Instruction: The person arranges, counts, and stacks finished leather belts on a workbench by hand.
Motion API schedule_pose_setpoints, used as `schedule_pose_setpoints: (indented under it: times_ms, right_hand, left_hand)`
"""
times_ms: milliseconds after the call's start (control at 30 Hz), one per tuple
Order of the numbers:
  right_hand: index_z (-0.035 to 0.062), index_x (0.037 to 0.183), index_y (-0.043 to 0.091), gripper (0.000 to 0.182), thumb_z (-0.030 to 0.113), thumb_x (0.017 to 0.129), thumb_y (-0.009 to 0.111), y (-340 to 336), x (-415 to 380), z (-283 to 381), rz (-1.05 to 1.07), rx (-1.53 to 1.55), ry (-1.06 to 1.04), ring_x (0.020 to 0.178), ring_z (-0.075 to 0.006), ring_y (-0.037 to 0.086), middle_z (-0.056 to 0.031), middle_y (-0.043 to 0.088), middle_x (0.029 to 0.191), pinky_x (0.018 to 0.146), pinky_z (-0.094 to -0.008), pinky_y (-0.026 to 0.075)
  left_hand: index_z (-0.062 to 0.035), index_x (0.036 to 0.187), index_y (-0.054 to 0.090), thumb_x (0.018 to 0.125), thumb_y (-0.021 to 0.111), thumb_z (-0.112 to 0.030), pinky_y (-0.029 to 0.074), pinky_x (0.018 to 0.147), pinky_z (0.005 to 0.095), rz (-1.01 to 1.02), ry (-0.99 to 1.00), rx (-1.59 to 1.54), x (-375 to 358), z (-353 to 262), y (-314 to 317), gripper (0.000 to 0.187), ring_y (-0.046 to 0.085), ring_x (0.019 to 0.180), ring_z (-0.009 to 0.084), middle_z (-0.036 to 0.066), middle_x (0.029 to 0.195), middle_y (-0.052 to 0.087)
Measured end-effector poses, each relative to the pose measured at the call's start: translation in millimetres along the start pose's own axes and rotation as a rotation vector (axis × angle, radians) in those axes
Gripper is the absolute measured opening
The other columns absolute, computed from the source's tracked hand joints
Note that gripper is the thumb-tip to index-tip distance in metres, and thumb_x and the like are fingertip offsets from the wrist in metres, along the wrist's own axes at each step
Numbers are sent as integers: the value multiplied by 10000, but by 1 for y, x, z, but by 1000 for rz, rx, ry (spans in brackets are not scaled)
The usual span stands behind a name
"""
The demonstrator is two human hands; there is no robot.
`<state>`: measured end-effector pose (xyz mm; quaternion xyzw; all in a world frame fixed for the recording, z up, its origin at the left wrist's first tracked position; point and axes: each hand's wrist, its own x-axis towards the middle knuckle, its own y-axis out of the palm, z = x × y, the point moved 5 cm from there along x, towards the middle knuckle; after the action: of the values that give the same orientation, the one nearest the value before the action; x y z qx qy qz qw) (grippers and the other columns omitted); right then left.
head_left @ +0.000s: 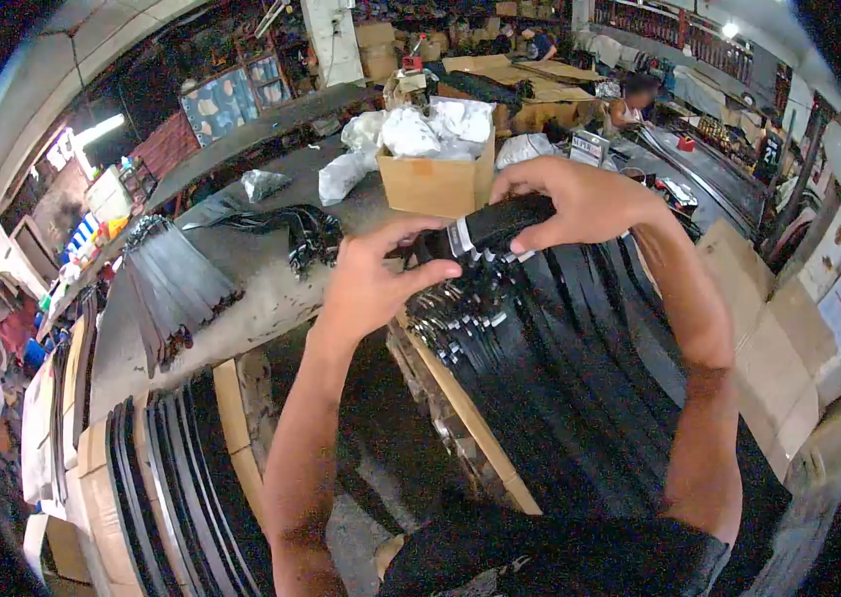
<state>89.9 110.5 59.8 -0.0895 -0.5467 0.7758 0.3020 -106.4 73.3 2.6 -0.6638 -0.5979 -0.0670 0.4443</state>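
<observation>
A thick bundle of black strips (512, 221) is raised in front of me, with a white band (459, 240) around it near its left end. My right hand (585, 202) grips the bundle from the right, fingers over the top and thumb along the lower side. At the left end my left hand (369, 279) is curled around it, thumb pointing right beneath the band. Below both hands, many long black strips (580, 368) lie side by side on the table, with shiny, pale-tipped ends (460, 313) clustered under the held bundle.
Just beyond my hands stands a cardboard box (425, 186) filled with white plastic bags (411, 131). A fan of grey strips (180, 279) and a black strip bundle (311, 234) lie on the left table. Boxed strips (177, 468) stand lower left. A person (628, 111) sits at the back right.
</observation>
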Motion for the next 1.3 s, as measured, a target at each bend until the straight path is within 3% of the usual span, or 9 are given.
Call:
schedule_pose_setpoints:
  times_ms: [333,367,600,767,933,967,1033,1167,1300]
  right_hand:
    - [-17,1065,569,324,64,781,702,3,24,60,50,404,-26,932,-113,569,-53,631,978,843,-267,452]
    - [-28,1054,597,398,212,766,729,0,26,64,-7,323,-94,953,-174,595,-111,649,984,874,-317,457]
    - [7,1231,511,697,211,643,823,-19,13,86,-114,-24,-10,1158,-242,508,-148,533,1249,1005,-351,389]
    - [43,1344,421,655,51,743,682,-7,-12,111,-140,-206,-54,1230,-246,448,-103,467,1335,1052,-364,336]
    - [64,1361,386,598,14,797,581,-29,-53,89,-242,-118,101,1131,-218,511,-101,506,1264,981,-315,389]
    - [49,1319,415,545,17,802,584,-33,-57,99,-250,-112,134,1086,-210,518,-101,520,1221,944,-313,400]
    - [-21,1141,544,393,52,778,676,-26,-64,165,-335,-160,55,881,-176,550,-86,597,1001,796,-314,441]
    - [-46,1035,610,362,152,763,746,-82,-74,174,-462,-111,15,771,-188,564,-88,628,888,727,-347,456]
    - [-46,1016,605,433,223,730,786,-55,0,287,-404,-284,-103,761,-213,567,-98,630,887,724,-359,458]
  left_hand:
    - [27,1115,593,762,768,-210,467,832,317,-164,-46,-407,-17,-25,0,460,602,918,181,122,958,654]
    - [21,1120,600,771,756,-230,470,831,333,-175,-91,-403,-18,-31,-7,458,609,916,190,133,945,664]
    - [-10,877,669,584,788,-432,507,709,372,-349,245,14,-44,-69,-55,527,642,718,274,166,781,657]
    - [6,822,682,530,754,-396,530,715,417,-161,145,496,-89,-127,-138,502,652,775,367,220,766,655]
    - [-19,903,710,573,752,-514,539,726,408,23,-306,781,-169,-200,-249,595,674,788,331,182,870,691]
    - [7,917,704,612,750,-483,538,727,369,-17,-61,834,-177,-201,-269,579,679,798,281,150,874,703]
    - [-6,930,680,641,754,-319,522,584,305,-30,-417,852,-221,-246,-305,433,625,636,179,94,766,675]
    - [-14,927,665,656,756,-223,531,530,249,30,-297,875,-341,-289,-407,354,614,570,130,62,709,657]
    - [2,921,662,598,772,-148,550,575,257,-279,-346,1003,-451,-350,-450,372,627,596,134,70,746,671]
